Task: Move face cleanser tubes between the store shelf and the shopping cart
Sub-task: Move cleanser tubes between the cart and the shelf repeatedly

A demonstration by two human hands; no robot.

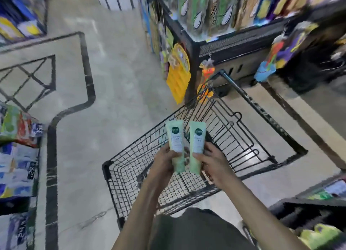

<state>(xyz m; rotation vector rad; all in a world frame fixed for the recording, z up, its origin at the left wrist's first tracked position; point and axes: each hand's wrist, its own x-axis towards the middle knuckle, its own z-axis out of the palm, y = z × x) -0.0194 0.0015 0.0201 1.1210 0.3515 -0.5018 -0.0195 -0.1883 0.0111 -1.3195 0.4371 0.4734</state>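
Two pale green face cleanser tubes with dark green round logos stand upright side by side above the black wire shopping cart (131, 161). My left hand (164, 161) grips the left tube (175, 139) around its lower half. My right hand (211, 161) grips the right tube (197, 140) the same way. The tubes almost touch each other. Their lower ends are partly hidden by my fingers. The cart basket below them looks empty.
A black store shelf (234, 41) with hanging packets stands ahead on the right, its corner close to the cart's front. Yellow hanging goods (178, 75) dangle off that corner. Stacked packages (16, 156) line the left side. Tiled aisle floor (112, 81) stretches ahead.
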